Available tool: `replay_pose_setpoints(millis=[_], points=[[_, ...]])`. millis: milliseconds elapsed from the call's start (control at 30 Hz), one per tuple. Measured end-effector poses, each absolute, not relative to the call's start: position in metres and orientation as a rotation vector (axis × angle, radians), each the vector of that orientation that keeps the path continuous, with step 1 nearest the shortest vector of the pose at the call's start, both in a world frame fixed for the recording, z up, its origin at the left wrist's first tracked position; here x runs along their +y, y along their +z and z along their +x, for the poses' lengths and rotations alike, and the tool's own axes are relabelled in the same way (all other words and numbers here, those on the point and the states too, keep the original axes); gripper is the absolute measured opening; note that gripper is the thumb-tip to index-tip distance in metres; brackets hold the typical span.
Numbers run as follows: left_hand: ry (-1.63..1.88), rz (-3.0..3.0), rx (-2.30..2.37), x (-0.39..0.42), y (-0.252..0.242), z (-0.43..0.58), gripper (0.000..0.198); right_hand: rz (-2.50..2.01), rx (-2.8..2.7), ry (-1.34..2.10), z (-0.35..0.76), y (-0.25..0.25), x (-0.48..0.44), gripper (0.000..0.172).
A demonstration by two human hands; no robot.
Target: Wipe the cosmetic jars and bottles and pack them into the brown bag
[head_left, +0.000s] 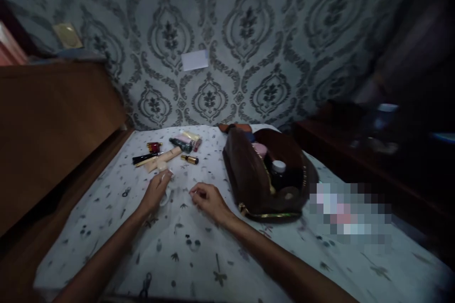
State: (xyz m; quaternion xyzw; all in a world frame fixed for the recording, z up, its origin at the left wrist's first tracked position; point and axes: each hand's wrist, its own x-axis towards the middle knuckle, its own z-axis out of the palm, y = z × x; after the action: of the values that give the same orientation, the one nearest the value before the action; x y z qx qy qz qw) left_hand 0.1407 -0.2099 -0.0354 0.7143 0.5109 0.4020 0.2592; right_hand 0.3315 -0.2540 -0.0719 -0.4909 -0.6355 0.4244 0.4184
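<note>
My left hand [156, 190] is over the printed white sheet [194, 255], closed on a thin white cord [164, 199] that loops beneath the fingers. Just beyond its fingertips sits a small pale round item [162, 165], against the nearest cosmetics. My right hand [208, 199] is a little to the right, its fingers curled into a pinch; what is between them is too small to make out. Beside it stands an open brown zipped bag [245, 175]. A bottle with a white cap [279, 166] and a pink item [260, 150] show inside.
Beyond my left hand lie beige tubes [168, 155], black sticks [144, 158], dark red bottles [154, 147], a dark green tube [180, 145] and a gold-and-black tube [189, 159]. A wooden cabinet [57, 128] borders the left; a blurred patch lies right of the bag.
</note>
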Motion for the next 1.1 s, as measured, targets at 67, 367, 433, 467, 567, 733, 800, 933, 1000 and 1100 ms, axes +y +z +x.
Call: replay_pose_setpoints(millis=[67,367,433,467,567,733,800,933,1000,1100], points=[[1.182,1.928,1.482,-0.194,-0.033,0.115,0.037,-1.169,-1.515,1.101,0.327,-0.080,-0.254,0.015],[1.449,1.811,1.978,-0.098,-0.021,0.030,0.027,-1.170,-1.617,0.968,0.329,-0.095,-0.264,0.021],[1.370,1.825,2.068,-0.078,-0.020,0.029,0.027,-1.187,-1.627,0.973,0.328,-0.094,-0.263,0.022],[1.313,1.837,2.112,-0.070,-0.020,0.032,0.026,-1.194,-1.630,0.972,0.328,-0.094,-0.263,0.021],[1.110,1.877,2.237,-0.050,-0.024,0.048,0.029,-1.209,-1.630,0.980,0.329,-0.091,-0.264,0.017],[0.795,1.907,2.394,-0.031,-0.035,0.079,0.057,-1.208,-1.623,1.025,0.329,-0.085,-0.267,0.014],[0.677,1.899,2.419,-0.025,-0.038,0.086,0.064,-1.217,-1.625,1.017,0.329,-0.085,-0.267,0.016],[0.490,1.916,2.378,-0.021,-0.034,0.090,0.048,-1.231,-1.629,0.990,0.328,-0.087,-0.265,0.017],[0.481,1.995,2.330,-0.027,-0.028,0.090,0.040,-1.222,-1.619,0.997,0.328,-0.088,-0.265,0.016],[0.588,2.174,2.229,-0.048,-0.016,0.094,0.036,-1.175,-1.581,1.035,0.330,-0.089,-0.265,0.016]])
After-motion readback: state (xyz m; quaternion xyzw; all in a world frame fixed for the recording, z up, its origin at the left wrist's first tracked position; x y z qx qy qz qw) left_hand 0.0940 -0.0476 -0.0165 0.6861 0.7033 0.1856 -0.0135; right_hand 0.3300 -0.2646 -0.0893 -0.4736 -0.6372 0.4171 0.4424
